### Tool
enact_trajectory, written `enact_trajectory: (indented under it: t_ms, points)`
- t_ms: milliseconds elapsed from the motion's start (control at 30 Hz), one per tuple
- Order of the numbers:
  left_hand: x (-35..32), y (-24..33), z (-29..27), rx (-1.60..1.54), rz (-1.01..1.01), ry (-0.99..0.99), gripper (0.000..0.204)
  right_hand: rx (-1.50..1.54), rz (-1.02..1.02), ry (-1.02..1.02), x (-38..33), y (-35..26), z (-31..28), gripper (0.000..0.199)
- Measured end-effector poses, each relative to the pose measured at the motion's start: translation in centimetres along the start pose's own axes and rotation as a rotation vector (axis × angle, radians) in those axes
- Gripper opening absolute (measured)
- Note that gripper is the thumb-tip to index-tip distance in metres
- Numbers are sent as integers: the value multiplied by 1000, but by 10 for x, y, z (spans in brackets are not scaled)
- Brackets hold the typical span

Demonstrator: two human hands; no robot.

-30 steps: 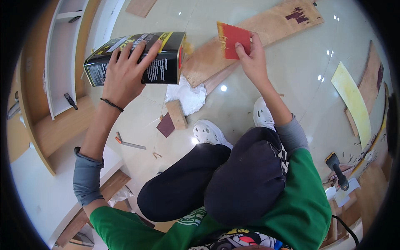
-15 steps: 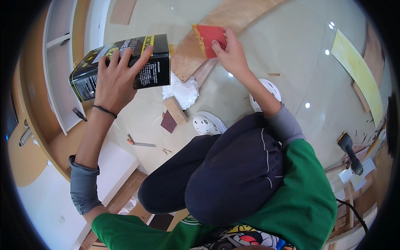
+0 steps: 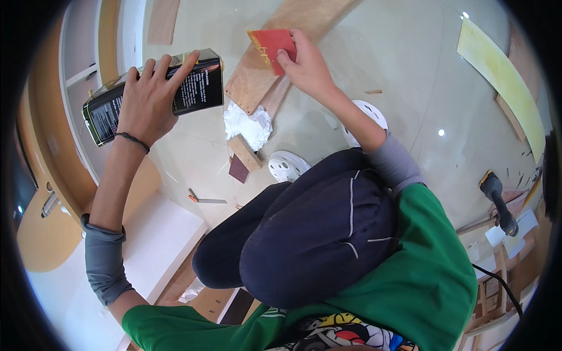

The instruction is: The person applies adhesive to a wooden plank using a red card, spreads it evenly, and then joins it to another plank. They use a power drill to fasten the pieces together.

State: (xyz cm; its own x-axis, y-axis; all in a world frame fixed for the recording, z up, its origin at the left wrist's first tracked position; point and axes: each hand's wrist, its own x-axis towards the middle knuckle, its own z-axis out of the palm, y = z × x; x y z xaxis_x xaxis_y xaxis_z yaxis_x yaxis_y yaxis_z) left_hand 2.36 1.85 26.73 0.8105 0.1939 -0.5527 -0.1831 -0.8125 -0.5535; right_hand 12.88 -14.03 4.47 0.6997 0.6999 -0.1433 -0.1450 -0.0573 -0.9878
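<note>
A black rectangular metal can (image 3: 199,88) lies tipped on its side under my left hand (image 3: 149,105), whose fingers are spread over and bent around its upper edge. My right hand (image 3: 307,67) pinches a flat red spreader (image 3: 275,47) between thumb and fingers. Stringy yellow glue clings to the spreader's left edge. Can and spreader are apart, with the spreader held over a curved plywood piece (image 3: 243,90) on the floor. The can's mouth is hidden from view.
Near my white clogs (image 3: 288,167) lie a crumpled white bag (image 3: 249,124), a wood block (image 3: 244,153) and a maroon sheet (image 3: 237,169). A curved yellow-coated strip (image 3: 500,85) and a dark hand-held tool (image 3: 496,199) are at right. Curved cabinetwork (image 3: 50,137) stands at left.
The can has rolled further over, so less of its large labelled face shows. Both hands, with can and spreader, appear further left in the picture, as does much of the scene.
</note>
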Motion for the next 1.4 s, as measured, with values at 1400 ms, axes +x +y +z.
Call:
enact_trajectory:
  t_ms: [1400]
  points:
    - [16,8,-38,-28,-18,-97,89,-36,-59,-42,12,1,-18,21]
